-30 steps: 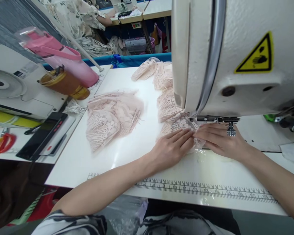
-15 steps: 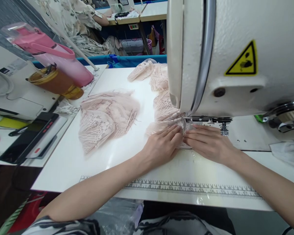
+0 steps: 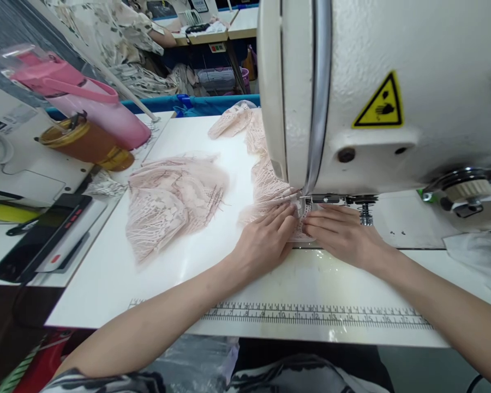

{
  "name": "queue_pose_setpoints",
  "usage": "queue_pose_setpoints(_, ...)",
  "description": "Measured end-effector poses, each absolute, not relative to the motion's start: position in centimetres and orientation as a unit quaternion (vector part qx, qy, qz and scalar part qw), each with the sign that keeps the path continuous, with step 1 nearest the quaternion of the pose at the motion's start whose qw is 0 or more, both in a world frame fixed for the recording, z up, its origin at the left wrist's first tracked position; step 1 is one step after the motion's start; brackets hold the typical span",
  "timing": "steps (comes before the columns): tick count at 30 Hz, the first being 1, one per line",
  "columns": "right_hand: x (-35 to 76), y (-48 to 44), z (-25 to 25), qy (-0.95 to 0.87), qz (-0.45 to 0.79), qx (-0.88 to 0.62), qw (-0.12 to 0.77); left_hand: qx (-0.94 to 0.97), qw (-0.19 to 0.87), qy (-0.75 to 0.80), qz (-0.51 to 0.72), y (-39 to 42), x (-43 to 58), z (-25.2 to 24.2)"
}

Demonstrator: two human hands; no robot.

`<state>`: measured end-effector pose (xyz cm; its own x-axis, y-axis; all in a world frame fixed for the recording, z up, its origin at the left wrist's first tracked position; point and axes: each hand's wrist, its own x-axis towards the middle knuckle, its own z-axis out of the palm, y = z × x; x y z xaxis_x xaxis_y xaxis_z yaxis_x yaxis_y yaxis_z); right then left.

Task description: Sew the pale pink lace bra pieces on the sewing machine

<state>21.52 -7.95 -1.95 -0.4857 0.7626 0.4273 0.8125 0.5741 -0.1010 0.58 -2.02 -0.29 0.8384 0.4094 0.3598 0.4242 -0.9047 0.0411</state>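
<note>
Pale pink lace fabric (image 3: 265, 177) runs under the needle area of a white sewing machine (image 3: 352, 49). My left hand (image 3: 268, 232) lies on the lace just left of the presser foot (image 3: 307, 203), its fingers stretched forward and close together. To the right of the foot, my right hand (image 3: 337, 232) rests with straight fingers pointing left, their tips touching the lace edge. The thumb of my right hand is hidden. Between the two hands a narrow strip of lace shows. The needle itself cannot be made out.
Another lace piece (image 3: 167, 202) lies on the white table (image 3: 180, 300), left of my hands. A printed ruler (image 3: 294, 314) follows the front edge. At left stand a pink bottle (image 3: 94, 103), an amber cup (image 3: 85, 142) and a black device (image 3: 41, 234). A person's sleeve (image 3: 135, 24) appears behind.
The view has shifted slightly, so the machine appears farther left. My hands stay beside the presser foot, and more of the lace strip shows between them.
</note>
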Motion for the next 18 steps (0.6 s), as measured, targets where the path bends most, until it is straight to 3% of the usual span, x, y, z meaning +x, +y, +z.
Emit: queue_pose_setpoints(18,22.41,-7.64,-1.73,-0.837,-0.107,-0.478,0.244,-0.965,0.036,-0.18,-0.186,-1.7,0.6,-0.65)
